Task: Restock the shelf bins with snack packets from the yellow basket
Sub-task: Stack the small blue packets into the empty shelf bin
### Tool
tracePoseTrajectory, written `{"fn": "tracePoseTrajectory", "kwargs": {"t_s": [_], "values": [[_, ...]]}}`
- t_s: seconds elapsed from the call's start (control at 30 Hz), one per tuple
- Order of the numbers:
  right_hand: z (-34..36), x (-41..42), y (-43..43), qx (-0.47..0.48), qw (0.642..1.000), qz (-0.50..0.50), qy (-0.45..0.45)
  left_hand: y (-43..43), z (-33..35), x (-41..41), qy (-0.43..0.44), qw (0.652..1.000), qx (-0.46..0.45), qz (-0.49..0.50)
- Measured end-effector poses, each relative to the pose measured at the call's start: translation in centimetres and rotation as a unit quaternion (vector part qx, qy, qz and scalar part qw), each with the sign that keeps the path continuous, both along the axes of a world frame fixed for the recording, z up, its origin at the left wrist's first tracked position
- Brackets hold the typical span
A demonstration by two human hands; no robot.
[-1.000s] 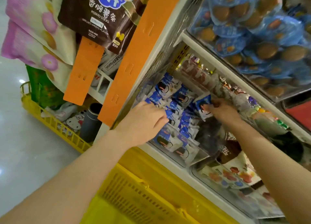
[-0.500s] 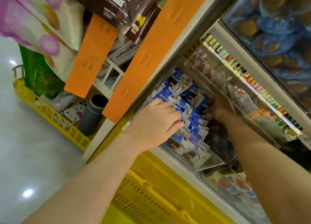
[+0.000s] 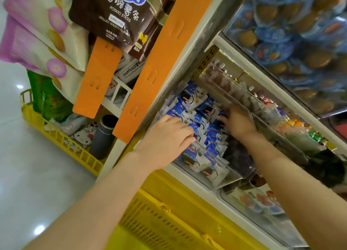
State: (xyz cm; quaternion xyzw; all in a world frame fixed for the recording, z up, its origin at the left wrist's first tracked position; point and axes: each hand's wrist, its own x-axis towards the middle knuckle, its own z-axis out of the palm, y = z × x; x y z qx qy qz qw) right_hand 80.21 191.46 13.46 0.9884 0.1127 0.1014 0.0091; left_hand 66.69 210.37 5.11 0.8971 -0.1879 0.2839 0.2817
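Because the shelf (image 3: 203, 43) keeps its goods in clear bins that tilt toward the aisle, the packets probably slide forward, where a customer can see and reach them. Low in the view, the yellow basket (image 3: 169, 217) stands just below the shelf edge and close to the person, I think so that each reach from stock to bin is short. Its inside is mostly out of view, so I cannot tell how much remains in it.

The clear bin (image 3: 217, 171) at the left end of this shelf row is well filled with blue and white snack packets (image 3: 189, 97). They stand on edge in rows, which seems to let more of them fit.

Both hands are inside this bin. The left hand (image 3: 167, 138) lies on top of the near packets with fingers almost straight and only a little bent. It holds nothing and seems to press the rows down. The right hand (image 3: 238, 122) reaches deeper, against the bin's right wall. Its fingertips go down between the packets and are hidden, so I cannot tell whether it pinches one or only pushes.
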Motion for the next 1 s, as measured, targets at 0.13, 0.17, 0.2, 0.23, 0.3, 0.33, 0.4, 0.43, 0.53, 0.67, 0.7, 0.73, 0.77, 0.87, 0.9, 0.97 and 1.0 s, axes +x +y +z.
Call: {"fn": "tracePoseTrajectory", "kwargs": {"t_s": [0.13, 0.17, 0.2, 0.23, 0.3, 0.33, 0.4, 0.43, 0.53, 0.67, 0.7, 0.73, 0.77, 0.87, 0.9, 0.97, 1.0], "values": [[-0.7, -6.4, 0.3, 0.096, 0.991, 0.087, -0.034, -0.4, 0.0, -1.1, 0.027, 0.999, 0.009, 0.023], [-1.0, -8.2, 0.0, 0.098, 0.990, 0.098, -0.031, -0.6, 0.0, -1.5, 0.035, 0.999, 0.009, 0.030], [-1.4, -9.9, -0.5, 0.095, 0.990, 0.100, -0.018, -0.7, 0.1, -1.9, 0.042, 0.998, 0.011, 0.035], [-2.0, -11.6, -1.1, 0.090, 0.991, 0.101, 0.001, -0.8, 0.1, -2.5, 0.046, 0.998, 0.016, 0.039], [-3.3, -14.5, -2.5, 0.057, 0.991, 0.121, 0.016, -1.0, 0.2, -3.6, 0.040, 0.998, 0.025, 0.048], [-3.9, -15.8, -3.0, 0.040, 0.989, 0.140, 0.011, -1.1, 0.1, -4.2, 0.034, 0.998, 0.030, 0.052], [-5.0, -17.6, -4.1, 0.044, 0.983, 0.178, -0.012, -1.2, -0.2, -5.4, 0.028, 0.997, 0.039, 0.058], [-5.6, -18.2, -4.5, 0.049, 0.979, 0.194, -0.030, -1.2, -0.6, -6.0, 0.032, 0.997, 0.038, 0.060], [-7.8, -20.0, -6.0, 0.075, 0.966, 0.234, -0.080, -1.2, -3.2, -7.6, 0.054, 0.994, 0.037, 0.088], [-12.9, -23.1, -7.3, 0.130, 0.965, 0.227, -0.030, -0.8, -8.4, -9.8, 0.172, 0.971, 0.032, 0.164], [-14.5, -23.9, -7.4, 0.141, 0.966, 0.216, 0.001, -0.6, -9.8, -10.3, 0.219, 0.958, 0.032, 0.184], [-16.4, -24.6, -7.6, 0.150, 0.967, 0.204, 0.034, -0.5, -11.1, -10.7, 0.263, 0.943, 0.029, 0.202], [-18.5, -25.2, -7.9, 0.154, 0.967, 0.193, 0.065, -0.2, -12.3, -11.1, 0.302, 0.928, 0.022, 0.216], [-25.5, -27.2, -8.9, 0.150, 0.955, 0.150, 0.209, 0.6, -15.1, -12.3, 0.415, 0.877, 0.005, 0.243], [-28.0, -28.0, -9.4, 0.147, 0.942, 0.137, 0.270, 1.0, -15.9, -12.6, 0.443, 0.863, 0.013, 0.241], [-32.2, -29.3, -10.3, 0.142, 0.911, 0.095, 0.375, 1.7, -17.0, -13.1, 0.473, 0.854, 0.029, 0.216], [-33.9, -29.7, -10.5, 0.139, 0.900, 0.071, 0.408, 1.9, -17.4, -13.3, 0.479, 0.854, 0.021, 0.200]]}}
